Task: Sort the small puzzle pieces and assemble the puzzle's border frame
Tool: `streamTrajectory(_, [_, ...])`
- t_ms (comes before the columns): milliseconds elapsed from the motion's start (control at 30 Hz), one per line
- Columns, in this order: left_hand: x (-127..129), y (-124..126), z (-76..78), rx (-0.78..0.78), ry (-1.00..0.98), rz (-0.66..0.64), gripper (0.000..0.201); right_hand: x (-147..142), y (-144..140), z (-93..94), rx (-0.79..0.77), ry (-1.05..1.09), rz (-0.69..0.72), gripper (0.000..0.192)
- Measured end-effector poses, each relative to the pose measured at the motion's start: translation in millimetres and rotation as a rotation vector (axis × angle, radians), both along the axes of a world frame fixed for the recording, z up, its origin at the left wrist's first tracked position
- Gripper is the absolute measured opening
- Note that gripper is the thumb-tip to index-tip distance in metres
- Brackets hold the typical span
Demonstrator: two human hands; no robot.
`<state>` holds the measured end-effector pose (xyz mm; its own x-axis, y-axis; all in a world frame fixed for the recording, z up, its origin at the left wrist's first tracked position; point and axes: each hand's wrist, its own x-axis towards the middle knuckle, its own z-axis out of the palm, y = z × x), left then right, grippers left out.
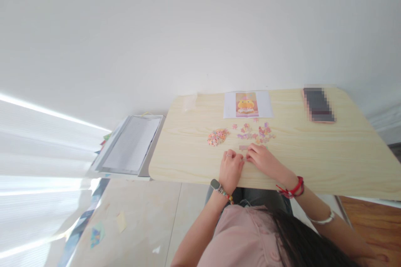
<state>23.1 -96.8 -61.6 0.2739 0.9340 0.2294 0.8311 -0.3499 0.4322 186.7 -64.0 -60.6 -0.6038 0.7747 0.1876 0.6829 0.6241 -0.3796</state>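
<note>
I'm sitting at a counter with puzzle pieces beyond my hands

My left hand and right hand are nearly meeting, fingers bending, whether gripping anything I cannot tell; a strip is lying by my right fingers

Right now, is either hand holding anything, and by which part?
Can't tell. The left hand and right hand have fingertips close together, but anything pinched there is too small or hidden to make out. A pink strip lies beside the right hand.
</note>
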Motion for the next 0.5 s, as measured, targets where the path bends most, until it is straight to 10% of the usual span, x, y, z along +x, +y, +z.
streamTrajectory(500, [-11,24,0.3,0.010,-0.028,-0.134,0.011,-3,8,5.2,0.120,-0.041,-0.003,0.019])
